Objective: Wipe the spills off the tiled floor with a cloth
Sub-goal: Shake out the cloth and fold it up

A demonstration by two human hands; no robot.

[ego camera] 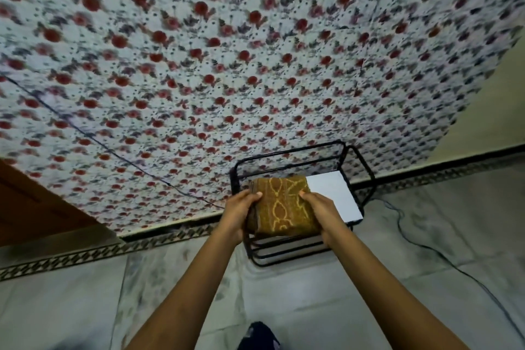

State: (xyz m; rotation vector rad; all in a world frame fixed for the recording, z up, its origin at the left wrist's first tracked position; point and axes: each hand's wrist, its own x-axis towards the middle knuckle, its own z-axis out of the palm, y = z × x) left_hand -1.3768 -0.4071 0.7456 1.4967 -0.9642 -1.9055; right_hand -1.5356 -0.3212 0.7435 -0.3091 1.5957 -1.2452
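Both hands, the left hand [238,212] and right hand [322,212], clasp the folded cloth [279,206] by its sides above the wire rack [295,167], probably to keep it folded before any wiping of the floor [284,293].

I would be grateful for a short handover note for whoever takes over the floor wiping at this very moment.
Left hand: grips the left edge of the folded brown cloth.
Right hand: grips its right edge.
Cloth: held over the black wire rack by the wall, still folded.
Done: cloth in hand.
Left: unfold it, bring it down to the tiled floor and wipe; no spill is clearly visible from here.
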